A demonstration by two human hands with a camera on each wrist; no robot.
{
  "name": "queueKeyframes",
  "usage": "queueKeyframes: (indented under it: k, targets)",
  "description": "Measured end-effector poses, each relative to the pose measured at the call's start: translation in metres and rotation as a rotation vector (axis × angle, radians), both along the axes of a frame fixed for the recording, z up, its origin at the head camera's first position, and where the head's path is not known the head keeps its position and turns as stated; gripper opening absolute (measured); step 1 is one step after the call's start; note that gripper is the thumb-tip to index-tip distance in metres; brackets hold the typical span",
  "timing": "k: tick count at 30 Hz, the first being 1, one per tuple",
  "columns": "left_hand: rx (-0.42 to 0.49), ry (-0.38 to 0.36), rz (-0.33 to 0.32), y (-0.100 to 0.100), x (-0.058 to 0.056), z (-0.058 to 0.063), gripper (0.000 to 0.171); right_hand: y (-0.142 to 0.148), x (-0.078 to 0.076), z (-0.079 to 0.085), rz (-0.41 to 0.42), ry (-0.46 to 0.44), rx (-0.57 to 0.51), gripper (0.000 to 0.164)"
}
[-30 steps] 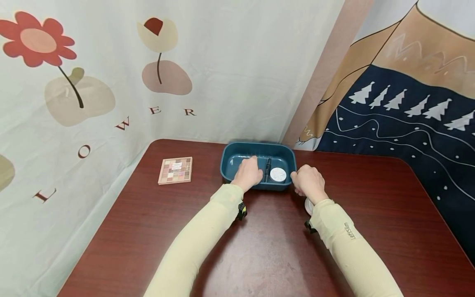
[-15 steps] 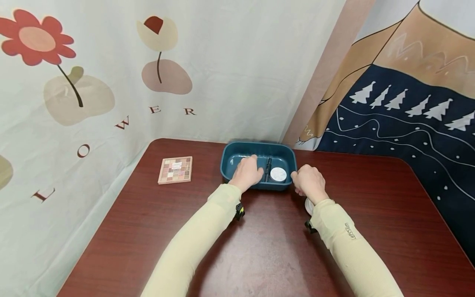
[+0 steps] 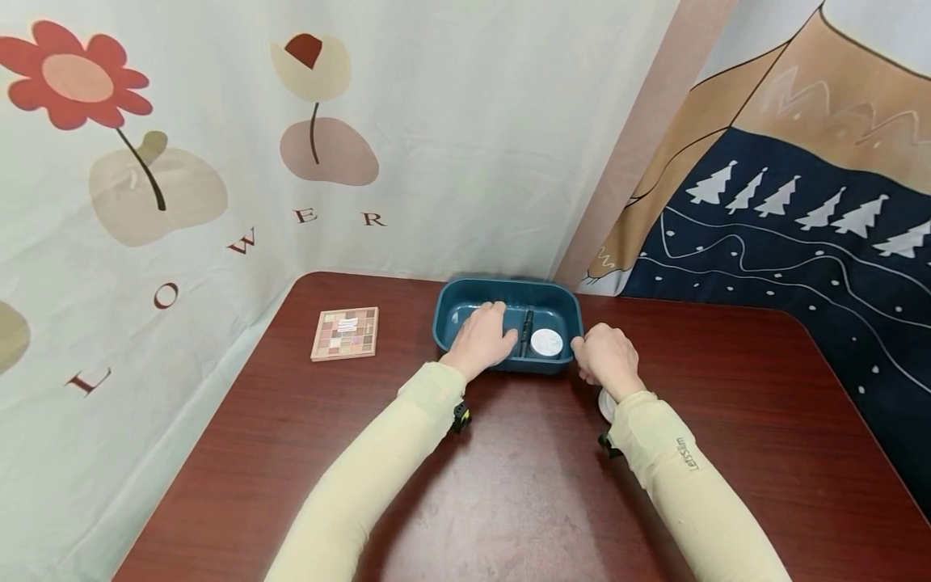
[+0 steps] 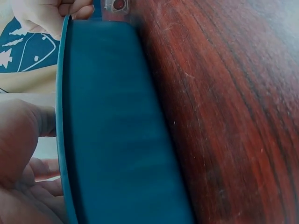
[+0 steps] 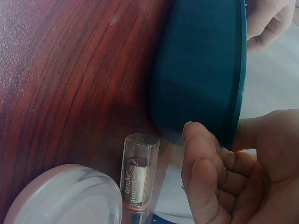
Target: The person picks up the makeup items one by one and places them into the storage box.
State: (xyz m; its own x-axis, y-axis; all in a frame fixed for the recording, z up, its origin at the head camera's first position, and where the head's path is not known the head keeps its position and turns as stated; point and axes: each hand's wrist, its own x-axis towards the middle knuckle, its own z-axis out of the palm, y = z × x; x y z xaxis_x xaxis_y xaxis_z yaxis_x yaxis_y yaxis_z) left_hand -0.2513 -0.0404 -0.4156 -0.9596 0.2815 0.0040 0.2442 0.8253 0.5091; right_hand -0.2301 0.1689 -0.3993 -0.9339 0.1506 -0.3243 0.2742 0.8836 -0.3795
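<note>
A dark teal plastic bin (image 3: 451,303) stands at the table's back edge. Inside it lie a slim black pen-like tube (image 3: 527,332) and a round white compact (image 3: 546,343). My left hand (image 3: 480,335) reaches over the near rim into the left half, thumb spread from the fingers; its fingertips, and anything beneath them, are hidden. My right hand (image 3: 607,356) grips the bin's near right corner, thumb inside the rim and fingers curled outside, as the right wrist view shows. Beside that hand on the table are a clear-capped lip balm tube (image 5: 140,172) and a round clear-lidded jar (image 5: 70,198).
An eyeshadow palette (image 3: 345,334) with many coloured squares lies on the dark red table (image 3: 524,485), left of the bin. Patterned curtains (image 3: 465,162) hang directly behind the table's back edge.
My left hand has shifted slightly left and toward me within the bin, and its thumb stands further from the fingers. The right hand keeps its hold on the corner.
</note>
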Motion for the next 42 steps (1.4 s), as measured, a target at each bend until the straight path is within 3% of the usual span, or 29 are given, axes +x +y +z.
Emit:
queueKeyframes:
  k: [8, 33, 42]
  targets:
    - [-0.004, 0.061, -0.065, -0.007, 0.004, 0.004, 0.052, 0.000, -0.001, -0.001, -0.002, -0.012, -0.001, 0.044]
    - [0.009, 0.202, -0.162, -0.035, 0.009, 0.003, 0.051, 0.003, -0.002, -0.002, 0.002, -0.017, -0.016, 0.043]
    - [0.002, 0.227, -0.169, -0.048, 0.008, -0.001, 0.053, 0.003, 0.000, -0.001, 0.016, -0.009, -0.018, 0.042]
